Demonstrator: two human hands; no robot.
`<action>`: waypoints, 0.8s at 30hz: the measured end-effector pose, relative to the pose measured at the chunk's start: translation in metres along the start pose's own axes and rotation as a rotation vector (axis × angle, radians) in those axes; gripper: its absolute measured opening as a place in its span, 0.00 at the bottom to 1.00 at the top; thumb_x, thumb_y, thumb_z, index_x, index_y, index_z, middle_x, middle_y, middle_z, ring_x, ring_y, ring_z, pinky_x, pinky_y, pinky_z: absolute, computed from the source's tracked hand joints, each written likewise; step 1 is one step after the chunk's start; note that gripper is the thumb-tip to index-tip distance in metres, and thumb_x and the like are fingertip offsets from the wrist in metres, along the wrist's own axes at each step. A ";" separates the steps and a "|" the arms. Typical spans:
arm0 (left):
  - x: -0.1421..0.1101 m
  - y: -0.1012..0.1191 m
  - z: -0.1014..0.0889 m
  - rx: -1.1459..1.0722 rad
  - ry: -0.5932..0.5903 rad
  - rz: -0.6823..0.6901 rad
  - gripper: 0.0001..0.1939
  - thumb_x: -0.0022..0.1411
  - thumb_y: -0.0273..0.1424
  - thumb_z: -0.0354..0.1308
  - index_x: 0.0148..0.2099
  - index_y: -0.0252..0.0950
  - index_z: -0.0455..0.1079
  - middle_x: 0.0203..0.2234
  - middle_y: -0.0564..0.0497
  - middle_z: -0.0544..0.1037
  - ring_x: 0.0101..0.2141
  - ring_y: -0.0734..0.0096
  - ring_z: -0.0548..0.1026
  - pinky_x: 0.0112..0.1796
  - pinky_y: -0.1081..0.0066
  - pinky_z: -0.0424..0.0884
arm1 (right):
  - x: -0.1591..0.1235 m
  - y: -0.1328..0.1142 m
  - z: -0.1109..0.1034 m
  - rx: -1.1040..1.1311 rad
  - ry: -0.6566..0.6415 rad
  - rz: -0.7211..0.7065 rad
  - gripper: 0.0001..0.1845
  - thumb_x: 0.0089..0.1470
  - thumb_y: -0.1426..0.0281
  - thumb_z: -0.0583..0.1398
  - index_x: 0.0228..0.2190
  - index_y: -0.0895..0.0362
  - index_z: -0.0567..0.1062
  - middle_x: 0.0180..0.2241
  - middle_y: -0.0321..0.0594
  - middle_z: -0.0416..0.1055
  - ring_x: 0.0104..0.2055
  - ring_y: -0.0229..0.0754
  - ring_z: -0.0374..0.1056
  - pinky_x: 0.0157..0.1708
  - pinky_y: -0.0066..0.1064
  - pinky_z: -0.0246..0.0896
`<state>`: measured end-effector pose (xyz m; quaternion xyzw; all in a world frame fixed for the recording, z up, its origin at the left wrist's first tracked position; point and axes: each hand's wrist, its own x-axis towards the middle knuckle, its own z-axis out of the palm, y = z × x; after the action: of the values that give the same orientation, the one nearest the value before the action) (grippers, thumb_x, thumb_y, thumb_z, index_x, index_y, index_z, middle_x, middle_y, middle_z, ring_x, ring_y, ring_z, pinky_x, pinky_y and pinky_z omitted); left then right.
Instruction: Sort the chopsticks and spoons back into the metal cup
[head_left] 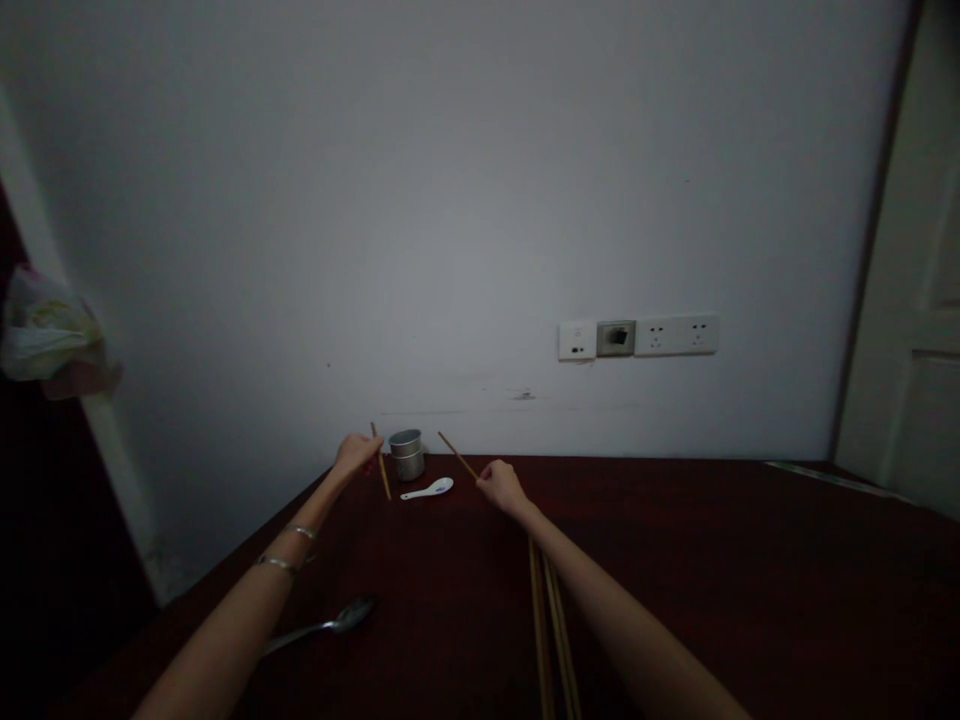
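Just below and left of the frame's centre, the left hand (357, 455) is pinching a thin stick (384, 471) and the right hand (502, 486) another stick (458, 456), seemingly positioning them either side of a metal cup (407, 460), apparently calling for care around the white spoon (430, 489).

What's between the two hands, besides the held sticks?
Metal cup and white spoon on the table, between left hand and right hand, in the head view.

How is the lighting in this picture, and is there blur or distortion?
Head view: light is dim, the wall brightest near its middle, the tabletop very dark; same view: left hand and right hand look soft, and the door leans outward, suggesting wide-angle distortion.
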<state>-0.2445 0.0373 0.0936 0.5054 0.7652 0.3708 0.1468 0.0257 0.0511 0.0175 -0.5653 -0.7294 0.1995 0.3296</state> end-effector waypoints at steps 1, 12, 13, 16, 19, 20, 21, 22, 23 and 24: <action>-0.005 0.010 0.001 -0.039 -0.002 0.013 0.15 0.52 0.36 0.50 0.18 0.32 0.62 0.09 0.52 0.66 0.12 0.74 0.66 0.16 0.76 0.63 | -0.001 -0.003 -0.002 0.045 0.006 0.000 0.07 0.42 0.74 0.58 0.25 0.62 0.76 0.30 0.46 0.74 0.34 0.42 0.70 0.31 0.25 0.58; -0.079 0.086 0.045 -0.495 -0.276 0.183 0.10 0.51 0.31 0.54 0.22 0.29 0.66 0.12 0.51 0.70 0.15 0.75 0.70 0.20 0.76 0.68 | -0.040 -0.012 -0.036 0.564 0.035 0.023 0.10 0.45 0.71 0.55 0.25 0.63 0.75 0.21 0.38 0.71 0.19 0.32 0.64 0.16 0.20 0.55; -0.086 0.090 0.052 -0.522 -0.304 0.189 0.10 0.51 0.32 0.54 0.23 0.29 0.66 0.12 0.51 0.70 0.15 0.76 0.70 0.20 0.76 0.68 | -0.046 -0.009 -0.040 0.657 0.049 0.029 0.09 0.44 0.71 0.56 0.24 0.63 0.74 0.20 0.37 0.70 0.19 0.32 0.63 0.16 0.20 0.55; -0.105 0.099 0.071 -0.609 -0.364 0.185 0.09 0.50 0.32 0.56 0.25 0.29 0.67 0.13 0.51 0.70 0.15 0.77 0.69 0.20 0.77 0.68 | -0.064 0.001 -0.052 0.851 0.083 0.086 0.06 0.39 0.72 0.59 0.23 0.63 0.74 0.18 0.35 0.68 0.18 0.31 0.61 0.14 0.20 0.54; -0.123 0.106 0.089 -0.673 -0.425 0.193 0.09 0.49 0.31 0.57 0.25 0.29 0.67 0.16 0.51 0.71 0.16 0.78 0.70 0.20 0.77 0.69 | -0.084 0.014 -0.063 0.916 0.060 0.147 0.09 0.39 0.72 0.60 0.27 0.63 0.74 0.19 0.34 0.67 0.19 0.31 0.61 0.15 0.21 0.56; -0.128 0.107 0.095 -0.683 -0.447 0.199 0.09 0.49 0.32 0.57 0.25 0.29 0.67 0.16 0.51 0.72 0.16 0.78 0.70 0.20 0.77 0.69 | -0.090 0.018 -0.066 0.926 0.046 0.160 0.09 0.39 0.71 0.60 0.28 0.62 0.74 0.19 0.34 0.67 0.19 0.31 0.62 0.16 0.21 0.57; -0.134 0.108 0.101 -0.688 -0.471 0.203 0.09 0.49 0.32 0.58 0.26 0.29 0.68 0.17 0.51 0.72 0.16 0.78 0.70 0.20 0.77 0.69 | -0.096 0.022 -0.070 0.927 0.037 0.170 0.10 0.39 0.71 0.60 0.28 0.62 0.73 0.20 0.34 0.68 0.20 0.31 0.62 0.16 0.21 0.58; -0.139 0.109 0.106 -0.692 -0.495 0.201 0.10 0.49 0.33 0.58 0.26 0.29 0.68 0.17 0.51 0.72 0.17 0.78 0.70 0.20 0.77 0.69 | -0.102 0.026 -0.073 0.921 0.033 0.179 0.10 0.39 0.70 0.61 0.28 0.62 0.73 0.20 0.35 0.68 0.20 0.31 0.62 0.17 0.21 0.58; -0.143 0.109 0.111 -0.696 -0.524 0.198 0.10 0.49 0.33 0.58 0.26 0.29 0.68 0.17 0.51 0.72 0.17 0.78 0.70 0.21 0.77 0.69 | -0.107 0.030 -0.076 0.908 0.035 0.187 0.11 0.39 0.70 0.61 0.28 0.62 0.73 0.20 0.35 0.68 0.20 0.32 0.63 0.16 0.21 0.58; -0.148 0.110 0.117 -0.701 -0.553 0.193 0.10 0.48 0.34 0.59 0.27 0.29 0.68 0.18 0.50 0.73 0.17 0.78 0.70 0.21 0.76 0.69 | -0.112 0.034 -0.078 0.896 0.041 0.189 0.11 0.38 0.70 0.61 0.28 0.62 0.73 0.21 0.35 0.69 0.20 0.32 0.63 0.16 0.22 0.58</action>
<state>-0.0358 -0.0209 0.0704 0.5744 0.4750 0.4702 0.4726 0.1207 -0.0527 0.0211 -0.4349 -0.5097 0.5133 0.5364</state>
